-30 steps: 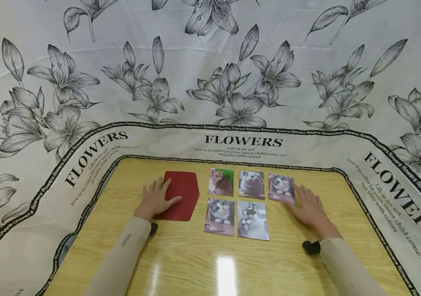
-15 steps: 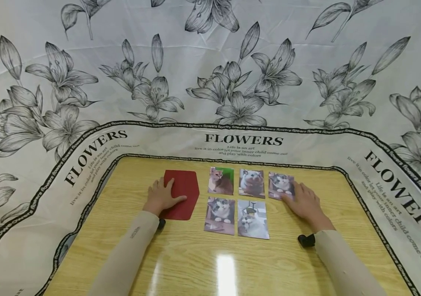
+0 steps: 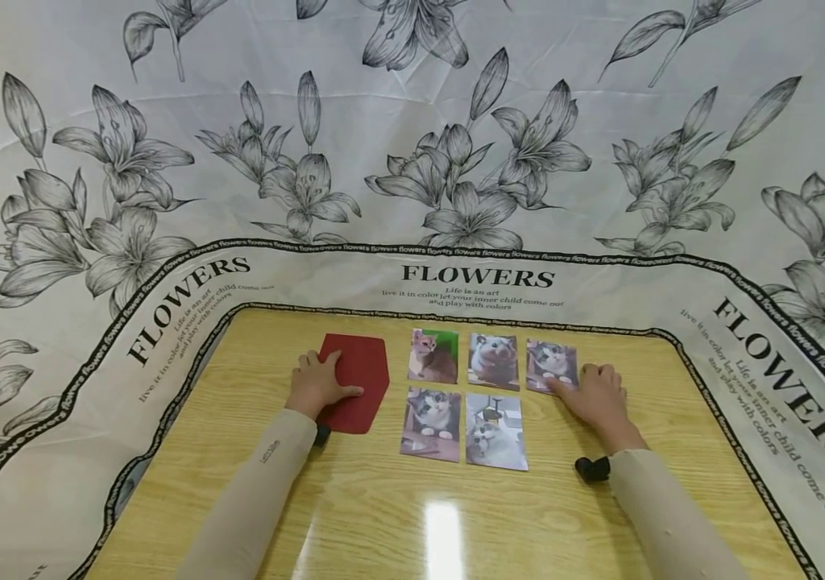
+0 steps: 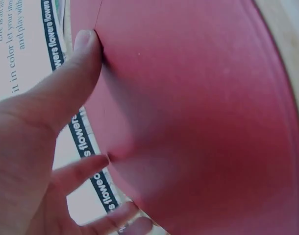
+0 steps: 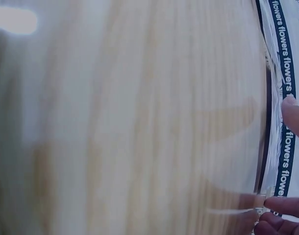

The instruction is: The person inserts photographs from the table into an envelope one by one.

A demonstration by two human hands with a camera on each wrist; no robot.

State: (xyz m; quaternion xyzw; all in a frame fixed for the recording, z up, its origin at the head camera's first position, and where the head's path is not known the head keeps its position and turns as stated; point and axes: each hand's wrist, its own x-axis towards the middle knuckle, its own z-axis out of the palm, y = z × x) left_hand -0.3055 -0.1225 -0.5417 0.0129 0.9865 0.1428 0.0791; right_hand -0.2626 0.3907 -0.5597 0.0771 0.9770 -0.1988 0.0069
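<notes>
My left hand [image 3: 317, 380] lies over the left side of a red envelope [image 3: 367, 366]. In the left wrist view its thumb [image 4: 85, 46] rests on the envelope's face, while the other fingers spread along the edge. At the right, my right hand [image 3: 599, 400] has its thumb on the lower part of a cat photo [image 3: 552, 360] and its fingers curled in by the photo's right edge. The right wrist view shows the thumb and fingertips apart, without the photo. More photos lie flat between the hands: a brown cat [image 3: 433, 356], a hamster [image 3: 494, 362], another cat [image 3: 430, 423] and a white cat [image 3: 495, 431].
A glossy wooden table [image 3: 376, 515] carries everything, with a bright reflection near its front. Around its back and sides hangs a white cloth [image 3: 478, 282] with flower prints. A black wrist device [image 3: 592, 469] hangs under the right sleeve.
The left hand has slid right onto the envelope, which has shifted very slightly. My right hand has moved left, its thumb now over the cat photo and its fingers more curled.
</notes>
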